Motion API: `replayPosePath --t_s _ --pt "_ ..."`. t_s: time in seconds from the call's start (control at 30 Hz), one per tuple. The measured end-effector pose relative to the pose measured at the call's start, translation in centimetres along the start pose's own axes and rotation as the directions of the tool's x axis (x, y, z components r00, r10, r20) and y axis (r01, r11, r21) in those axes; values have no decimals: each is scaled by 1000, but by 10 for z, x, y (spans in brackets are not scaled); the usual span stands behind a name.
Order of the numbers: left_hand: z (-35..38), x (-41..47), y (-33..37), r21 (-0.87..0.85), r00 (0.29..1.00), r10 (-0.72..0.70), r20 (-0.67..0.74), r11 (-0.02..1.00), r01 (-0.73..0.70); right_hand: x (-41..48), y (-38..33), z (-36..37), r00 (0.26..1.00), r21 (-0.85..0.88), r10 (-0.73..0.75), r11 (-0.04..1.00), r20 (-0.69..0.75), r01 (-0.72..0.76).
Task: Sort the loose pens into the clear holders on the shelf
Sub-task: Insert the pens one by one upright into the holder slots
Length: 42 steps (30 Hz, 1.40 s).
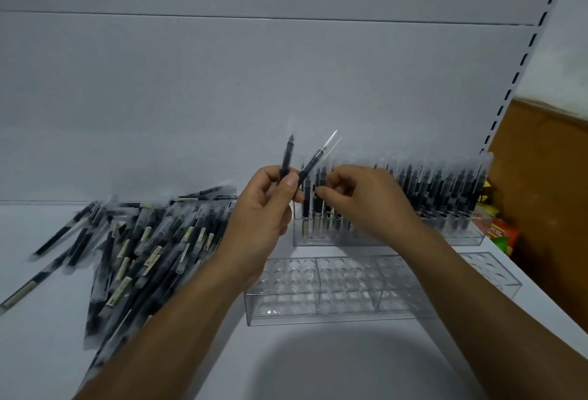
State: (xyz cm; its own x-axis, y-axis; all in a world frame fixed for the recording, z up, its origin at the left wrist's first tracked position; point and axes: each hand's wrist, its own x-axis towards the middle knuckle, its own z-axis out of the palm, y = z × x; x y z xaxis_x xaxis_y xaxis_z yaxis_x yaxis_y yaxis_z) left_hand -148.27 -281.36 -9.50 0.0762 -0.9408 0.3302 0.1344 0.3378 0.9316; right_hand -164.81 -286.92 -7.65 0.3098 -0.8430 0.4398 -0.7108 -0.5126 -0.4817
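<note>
The left hand [264, 209], at centre frame, grips 2 pens [285, 161] in curled fingers, seemingly as a ready supply. 1 stands near upright, tip up, and the other leans toward the upper right. The right hand [366, 202] appears to pinch a standing pen [321, 178] in the rear holder [318, 239], probably seating it vertically in its hole. The front holder [334, 313] sits empty below. The loose pens [143, 240] lie heaped at left, mostly angled toward the upper right.
</note>
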Motion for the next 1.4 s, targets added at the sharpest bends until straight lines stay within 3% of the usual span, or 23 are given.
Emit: replayPosePath --t_s 0.17,0.3,0.4,0.5,0.53,0.6,0.63,0.7,0.9,0.97,1.07,1.13,1.33,1.4 --pt "1 -2 1 37 1000 16 20 999 -17 0 -1 0 997 83 36 996 73 -42" --pt "3 -3 2 60 999 25 40 998 -27 -1 -2 1 996 -112 63 992 63 -56" --pt "3 -4 3 78 999 25 44 997 -28 -2 -3 1 989 -124 91 989 119 -76" --pt "4 -5 4 87 999 26 39 996 -30 -6 -3 -6 993 -131 83 989 86 -72" --pt "4 -5 4 85 999 27 36 996 -30 -9 -3 -9 994 -70 69 996 81 -64" --pt "4 -4 4 86 999 27 34 996 -30 -14 -7 -15 991 242 42 968 127 -72" --pt "4 -4 3 94 999 25 37 995 -28 -16 -10 -19 985 413 24 906 173 -95" --pt "5 -4 3 121 999 19 48 992 -24 -19 -14 -22 977 594 8 793 213 -136" --pt "7 -7 5 177 998 -4 66 984 -8 -19 -19 -17 986 719 108 674 130 -169" --pt "9 -8 5 209 999 -22 47 978 11 -15 -14 -25 983 745 184 654 16 -135" --pt "8 -6 6 172 999 -51 -20 984 53 -8 -2 -38 949 622 232 782 -213 -52" --pt "7 -5 6 147 996 -69 -47 986 76 -7 4 -38 946 507 181 862 -268 -21" --pt "9 -7 6 201 997 -72 0 977 71 -3 12 -23 979 200 74 979 -192 -35" --pt "9 -7 6 204 998 -69 4 977 67 -3 13 -20 984 167 49 986 -173 -20"
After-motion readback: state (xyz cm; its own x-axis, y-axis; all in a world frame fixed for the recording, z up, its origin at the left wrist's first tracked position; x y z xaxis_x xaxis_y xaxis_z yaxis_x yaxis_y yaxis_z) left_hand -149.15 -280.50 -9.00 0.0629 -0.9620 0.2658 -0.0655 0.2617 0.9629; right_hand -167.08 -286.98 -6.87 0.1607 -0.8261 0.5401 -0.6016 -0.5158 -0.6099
